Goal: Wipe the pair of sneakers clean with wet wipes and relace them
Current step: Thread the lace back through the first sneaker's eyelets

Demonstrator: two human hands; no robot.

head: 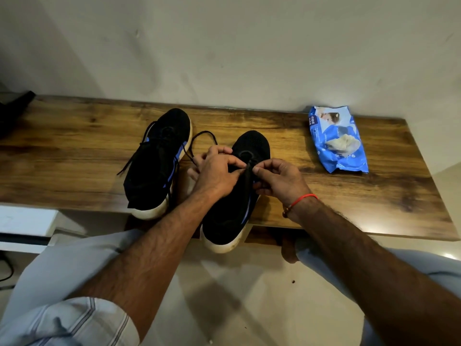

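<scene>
While both hands work at its laces, the right sneaker (234, 196) lies on the wooden surface (349, 186) with its toe pointing to the wall and its white-soled heel hanging over the near edge. It is black knit with a blue stripe along the side. The left hand (214, 173) has its fingers curled, thumb and forefinger pinching the black lace (247, 171) at the top of the tongue. The right hand (277, 178) pinches the same lace from the other side, its fingers clamped on it just beside the left hand's. A loop of that lace (199, 138) arcs out to the left of the hands.

Just beside this shoe, to the left, the left sneaker (157, 163) lies on the surface, already laced, with lace ends trailing onto the wood.

Well apart to the right, near the wall, lies a blue wet wipes packet (336, 138), crumpled, with a pale wipe (343, 145) bunched at its opening.

A red thread bracelet (301, 199) circles the right wrist. Pale trouser legs and a striped sleeve (69, 323) fill the foreground.
</scene>
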